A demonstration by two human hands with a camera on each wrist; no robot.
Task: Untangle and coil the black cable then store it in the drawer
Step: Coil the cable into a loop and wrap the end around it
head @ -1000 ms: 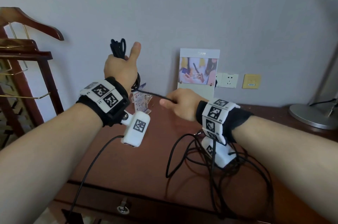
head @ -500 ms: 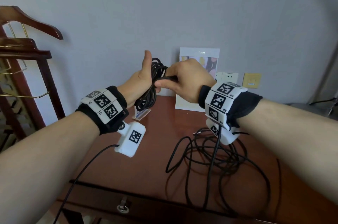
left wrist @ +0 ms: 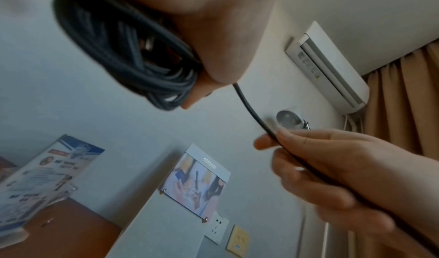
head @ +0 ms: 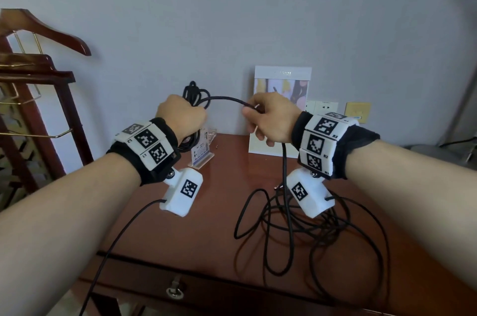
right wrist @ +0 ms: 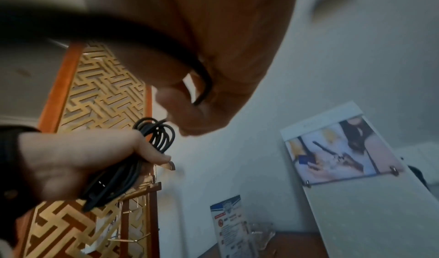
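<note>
My left hand grips a bundle of coiled black cable, raised above the desk; the coil fills the palm in the left wrist view and shows in the right wrist view. A short arc of cable runs from it to my right hand, which pinches the strand and lets it hang down. The loose tangle lies on the brown desk under the right wrist. The drawer with its metal ring pull is closed at the desk's front edge.
A white picture board leans against the wall behind my hands. A small leaflet stand sits at the back left of the desk. A wooden valet stand is at the left, wall sockets and a lamp base at the right.
My hands met at the coil half a second ago and laid a loop on it. Now the right hand has drawn away to the right along the cable, and the left fist has closed round the coil.
</note>
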